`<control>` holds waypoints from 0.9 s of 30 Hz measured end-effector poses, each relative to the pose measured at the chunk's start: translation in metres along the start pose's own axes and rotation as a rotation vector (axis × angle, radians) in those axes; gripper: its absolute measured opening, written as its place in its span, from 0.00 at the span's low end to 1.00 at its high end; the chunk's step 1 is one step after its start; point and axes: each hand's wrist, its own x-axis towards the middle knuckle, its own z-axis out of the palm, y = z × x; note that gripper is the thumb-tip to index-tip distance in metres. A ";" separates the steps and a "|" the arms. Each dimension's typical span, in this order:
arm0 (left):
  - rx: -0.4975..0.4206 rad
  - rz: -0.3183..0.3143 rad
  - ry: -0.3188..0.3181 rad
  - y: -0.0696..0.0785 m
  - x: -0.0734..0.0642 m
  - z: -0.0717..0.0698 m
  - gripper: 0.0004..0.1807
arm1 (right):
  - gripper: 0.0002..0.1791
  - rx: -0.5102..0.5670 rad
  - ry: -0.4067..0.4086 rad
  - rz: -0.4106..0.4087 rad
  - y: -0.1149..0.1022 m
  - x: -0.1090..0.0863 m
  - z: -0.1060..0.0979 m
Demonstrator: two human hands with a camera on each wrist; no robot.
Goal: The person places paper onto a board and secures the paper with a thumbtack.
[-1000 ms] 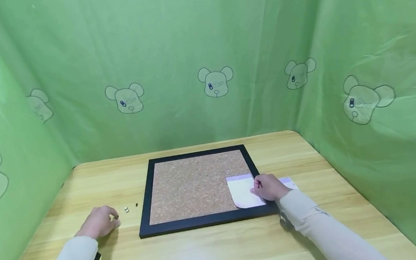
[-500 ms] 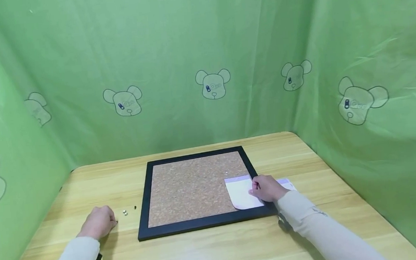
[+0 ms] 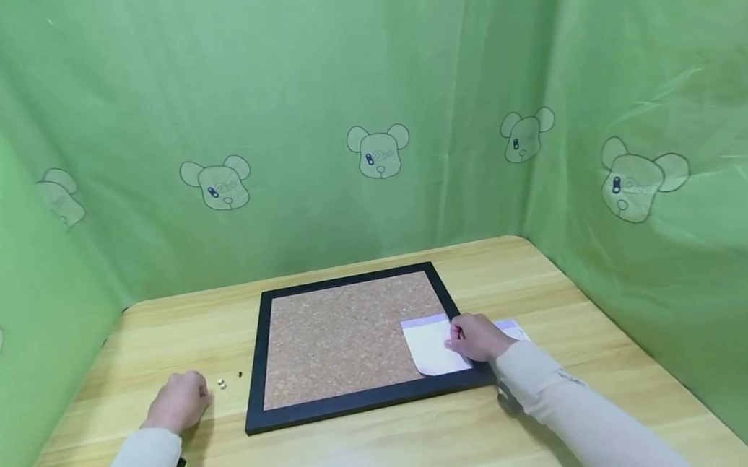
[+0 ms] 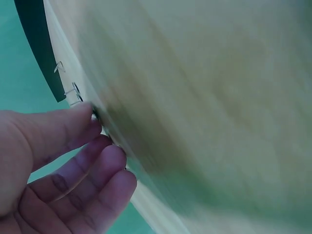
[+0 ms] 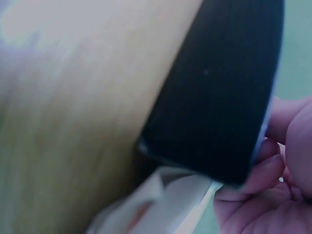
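On wood, speckled corkboard, white paper

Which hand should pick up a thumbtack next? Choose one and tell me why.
Left, I'd judge. The left hand is right beside the thumbtacks. The right hand is across the corkboard, over the right edge of the note sheet, so reaching would likely mean leaving the sheet.
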 end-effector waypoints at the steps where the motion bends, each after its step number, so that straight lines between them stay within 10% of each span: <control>1: -0.001 0.002 0.002 0.000 0.000 0.000 0.15 | 0.16 0.003 0.002 -0.002 -0.001 0.000 0.000; 12: -0.041 -0.044 -0.051 0.002 0.001 -0.003 0.09 | 0.16 -0.001 0.005 -0.005 -0.002 0.000 0.001; 27: -0.039 0.114 0.074 0.039 0.015 -0.012 0.07 | 0.15 -0.011 -0.014 0.023 -0.002 0.000 -0.001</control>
